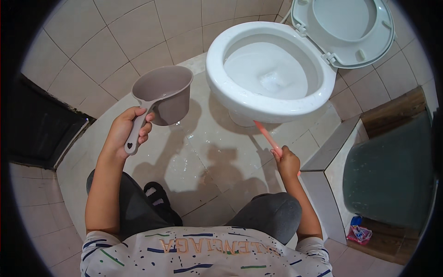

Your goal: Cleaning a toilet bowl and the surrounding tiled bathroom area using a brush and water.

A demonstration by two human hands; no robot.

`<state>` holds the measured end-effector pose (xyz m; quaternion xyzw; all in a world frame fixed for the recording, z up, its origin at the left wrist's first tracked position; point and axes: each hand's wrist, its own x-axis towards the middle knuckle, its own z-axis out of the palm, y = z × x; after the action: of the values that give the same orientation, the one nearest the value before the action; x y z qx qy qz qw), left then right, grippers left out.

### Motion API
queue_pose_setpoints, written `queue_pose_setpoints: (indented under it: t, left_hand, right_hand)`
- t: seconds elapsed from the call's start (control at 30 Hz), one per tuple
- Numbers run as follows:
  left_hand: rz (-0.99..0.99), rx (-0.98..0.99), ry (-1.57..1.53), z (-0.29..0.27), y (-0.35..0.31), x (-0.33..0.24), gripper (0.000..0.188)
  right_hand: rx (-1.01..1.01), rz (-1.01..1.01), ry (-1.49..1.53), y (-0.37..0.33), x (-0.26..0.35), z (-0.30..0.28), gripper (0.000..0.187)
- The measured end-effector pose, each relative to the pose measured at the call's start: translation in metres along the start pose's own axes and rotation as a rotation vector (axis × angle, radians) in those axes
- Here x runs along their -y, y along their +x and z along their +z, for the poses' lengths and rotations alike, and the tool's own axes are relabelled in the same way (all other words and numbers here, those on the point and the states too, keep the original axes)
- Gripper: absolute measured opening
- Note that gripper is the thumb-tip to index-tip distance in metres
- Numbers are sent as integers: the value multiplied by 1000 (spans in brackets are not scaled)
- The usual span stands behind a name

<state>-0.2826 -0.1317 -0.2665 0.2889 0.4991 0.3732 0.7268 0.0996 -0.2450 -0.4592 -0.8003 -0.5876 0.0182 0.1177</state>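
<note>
My left hand [134, 129] is closed round the handle of a grey-brown plastic water dipper [171, 104], held above the floor to the left of the toilet. The dipper's mouth faces up, and a heart-shaped hole pierces its handle end. On the right, my right hand [287, 162] grips a slim pink handle [269, 138] that points up toward the toilet's front. Its far end is hidden at the bowl's underside, so I cannot tell what is on it. The white toilet [217, 78] has water in its bowl, and its seat and lid [378, 51] are raised.
Wet patches shine on the tiled floor [194, 161]. At the right a ledge [330, 184] borders a large dark green water container [392, 171], with a pink packet [359, 234] beside it. A dark door panel [46, 122] is at the left. Tiled walls [134, 37] stand behind.
</note>
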Motion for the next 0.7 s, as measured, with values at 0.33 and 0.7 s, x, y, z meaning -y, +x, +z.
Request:
queue_pose_setpoints:
  t: [0.33, 0.7]
  left_hand:
    - [71, 151, -316, 8, 55, -29, 11]
    - [230, -103, -150, -15, 71, -46, 15]
  right_hand:
    - [354, -115, 56, 37, 38, -7, 32]
    - [1067, 438, 963, 55, 164, -7, 33]
